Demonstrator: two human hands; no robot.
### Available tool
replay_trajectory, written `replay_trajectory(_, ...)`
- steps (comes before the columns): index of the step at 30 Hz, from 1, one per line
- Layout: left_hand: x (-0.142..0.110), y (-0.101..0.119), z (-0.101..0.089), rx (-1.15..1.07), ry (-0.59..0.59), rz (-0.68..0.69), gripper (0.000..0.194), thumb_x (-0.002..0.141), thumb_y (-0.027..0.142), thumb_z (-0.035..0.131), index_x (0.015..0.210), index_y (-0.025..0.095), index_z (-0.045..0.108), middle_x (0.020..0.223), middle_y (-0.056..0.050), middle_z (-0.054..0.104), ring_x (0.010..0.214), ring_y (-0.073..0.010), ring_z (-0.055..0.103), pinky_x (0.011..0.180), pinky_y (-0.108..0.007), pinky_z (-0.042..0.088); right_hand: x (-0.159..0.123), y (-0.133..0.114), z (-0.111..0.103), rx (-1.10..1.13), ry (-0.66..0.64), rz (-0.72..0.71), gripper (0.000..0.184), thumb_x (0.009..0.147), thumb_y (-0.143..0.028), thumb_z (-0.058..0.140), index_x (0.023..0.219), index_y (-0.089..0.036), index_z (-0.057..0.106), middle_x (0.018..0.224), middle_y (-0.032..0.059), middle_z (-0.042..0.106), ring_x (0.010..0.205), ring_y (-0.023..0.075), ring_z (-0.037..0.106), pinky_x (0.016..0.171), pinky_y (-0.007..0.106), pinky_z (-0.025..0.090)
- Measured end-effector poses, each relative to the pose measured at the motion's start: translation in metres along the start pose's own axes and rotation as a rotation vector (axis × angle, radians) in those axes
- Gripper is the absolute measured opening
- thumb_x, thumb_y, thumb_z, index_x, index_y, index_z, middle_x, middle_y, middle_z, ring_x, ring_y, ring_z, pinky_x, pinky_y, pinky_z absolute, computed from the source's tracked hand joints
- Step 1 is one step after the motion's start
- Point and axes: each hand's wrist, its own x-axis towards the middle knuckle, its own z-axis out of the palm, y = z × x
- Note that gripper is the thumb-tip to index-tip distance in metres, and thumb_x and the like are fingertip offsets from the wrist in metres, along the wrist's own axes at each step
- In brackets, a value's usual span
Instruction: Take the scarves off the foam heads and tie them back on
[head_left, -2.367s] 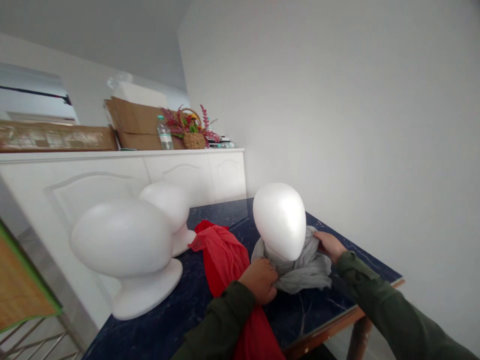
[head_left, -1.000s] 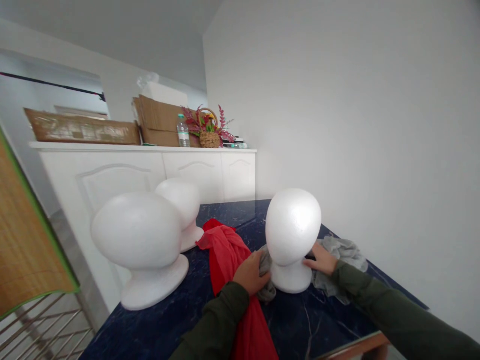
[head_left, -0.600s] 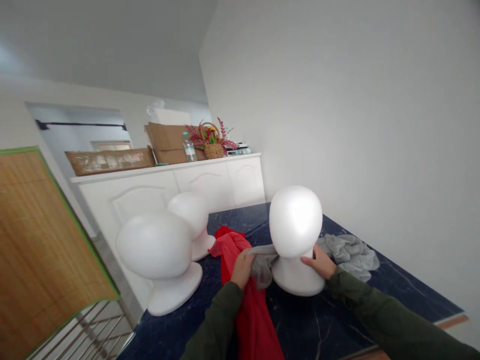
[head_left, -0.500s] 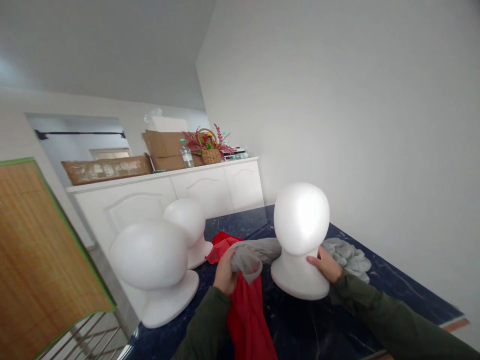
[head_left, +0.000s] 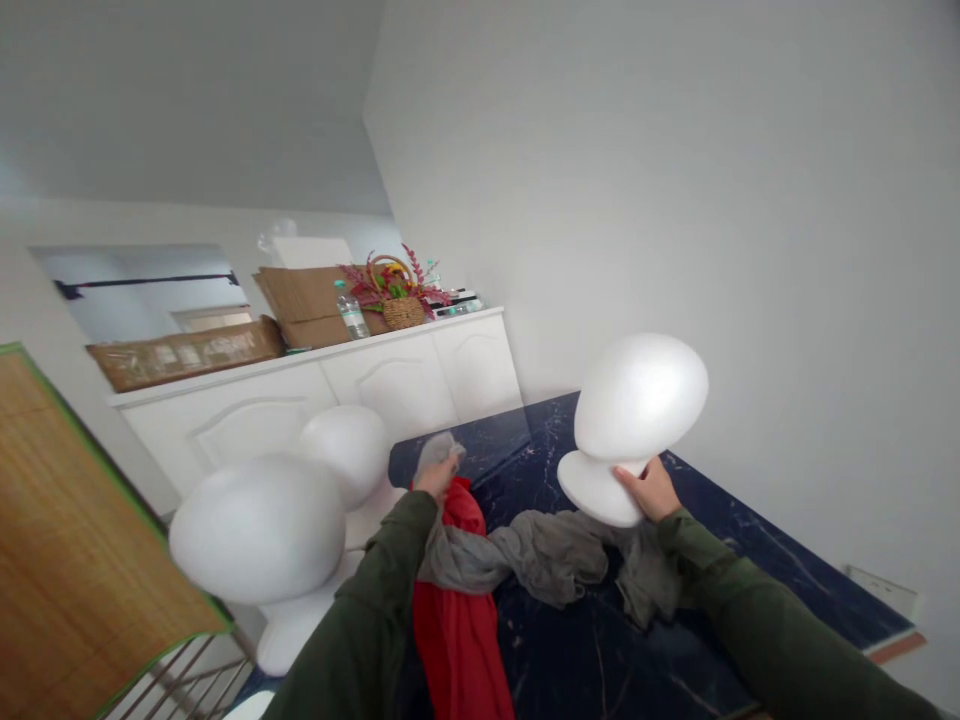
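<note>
I'm seeing the right hand [head_left: 651, 488] gripping one white head form [head_left: 641, 395] by its neck over the blue table [head_left: 547, 650]; its long axis is leaning, crown pointing up-right, base down-left; the left hand [head_left: 436, 478] is clutching one grey scarf [head_left: 547, 555], which is crossing one red cloth [head_left: 461, 640]; two other heads [head_left: 259, 525] are standing leftward.

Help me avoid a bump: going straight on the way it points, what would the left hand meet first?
Past the grey scarf in its grip, the left hand would probably meet the white cabinet beyond the table; depth is unclear, so the table could come first.
</note>
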Motion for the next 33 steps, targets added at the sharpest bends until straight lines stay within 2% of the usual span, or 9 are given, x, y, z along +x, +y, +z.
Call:
replay_trajectory(4,-0.040,-0.031,0.039,0.330,-0.301,0.045,0.038,0.054,0.040,0.067,0.082,0.016,0.059,0.102,-0.013,0.062,0.106,-0.0267,0.050,0.096,-0.040,0.030,0.000,0.009,0.004,-0.076,0.014,0.030,0.064,0.058,-0.049,0.061,0.106,-0.010,0.044,0.106,0.0166,0.054,0.096,0.0271,0.052,0.081,0.039,0.041)
replay_trajectory(7,-0.075,-0.042,0.078,0.748,-0.758,0.294,0.069,0.056,0.052,0.062,0.115,0.019,0.047,0.125,-0.013,0.047,0.117,-0.0282,0.040,0.099,-0.046,0.025,-0.002,0.008,0.004,-0.075,-0.001,0.038,0.063,0.059,-0.049,0.060,0.106,-0.011,0.044,0.106,0.0157,0.055,0.095,0.0263,0.052,0.080,0.038,0.042)
replay_trajectory(9,-0.091,-0.045,0.101,0.974,-0.959,0.456,0.084,0.054,0.058,0.061,0.124,0.019,0.036,0.127,-0.014,0.044,0.115,-0.0317,0.041,0.095,-0.050,0.028,-0.004,0.006,0.003,-0.093,-0.015,0.032,0.062,0.059,-0.049,0.060,0.106,-0.011,0.045,0.105,0.0154,0.056,0.095,0.0261,0.053,0.079,0.037,0.043)
replay_trajectory(11,-0.099,-0.046,0.117,1.049,-0.991,0.501,0.084,0.053,0.054,0.064,0.122,0.016,0.038,0.120,-0.015,0.050,0.106,-0.0315,0.048,0.089,-0.046,0.035,-0.005,0.005,0.003,-0.121,-0.029,0.015,0.064,0.057,-0.049,0.062,0.107,-0.012,0.045,0.105,0.0150,0.056,0.094,0.0262,0.053,0.078,0.037,0.043)
replay_trajectory(14,-0.102,-0.044,0.122,1.082,-0.985,0.497,0.047,0.067,0.030,0.056,0.111,0.014,0.050,0.105,-0.011,0.059,0.097,-0.0246,0.053,0.085,-0.036,0.040,-0.005,0.006,0.001,-0.122,-0.033,0.007,0.064,0.057,-0.049,0.063,0.107,-0.012,0.046,0.104,0.0145,0.056,0.094,0.0265,0.053,0.078,0.037,0.043)
replay_trajectory(19,-0.119,-0.022,0.078,0.978,-1.105,0.467,0.029,0.061,0.004,0.045,0.075,0.020,0.064,0.087,-0.003,0.062,0.091,-0.0173,0.054,0.087,-0.030,0.038,0.001,0.012,-0.002,0.002,0.035,0.053,0.059,0.061,-0.050,0.060,0.105,-0.012,0.048,0.106,0.0155,0.056,0.095,0.0263,0.054,0.079,0.037,0.043)
replay_trajectory(24,-0.159,0.005,0.001,0.782,-1.089,0.197,0.036,0.061,0.013,0.057,0.095,0.024,0.060,0.121,-0.002,0.051,0.113,-0.0222,0.043,0.103,-0.041,0.020,-0.002,0.014,0.001,0.155,-0.098,0.023,0.055,0.064,-0.050,0.057,0.103,-0.012,0.049,0.108,0.0148,0.056,0.096,0.0260,0.053,0.082,0.039,0.042)
replay_trajectory(29,-0.191,0.018,-0.041,0.564,-0.688,0.057,0.056,0.079,0.033,0.048,0.130,0.021,0.028,0.135,-0.008,0.035,0.123,-0.0215,0.032,0.103,-0.039,0.024,-0.022,0.002,0.013,0.251,-0.295,-0.046,0.059,0.062,-0.052,0.059,0.105,-0.012,0.049,0.107,0.0144,0.056,0.098,0.0275,0.052,0.084,0.042,0.040)
replay_trajectory(33,-0.201,0.028,-0.061,0.532,-0.365,0.110,0.058,0.079,0.037,0.046,0.130,0.017,0.027,0.137,-0.011,0.031,0.125,-0.0225,0.029,0.104,-0.040,0.022,-0.046,-0.043,0.045,0.382,-0.481,-0.068,0.062,0.058,-0.057,0.060,0.101,-0.012,0.052,0.104,0.0147,0.058,0.094,0.0278,0.054,0.083,0.045,0.041)
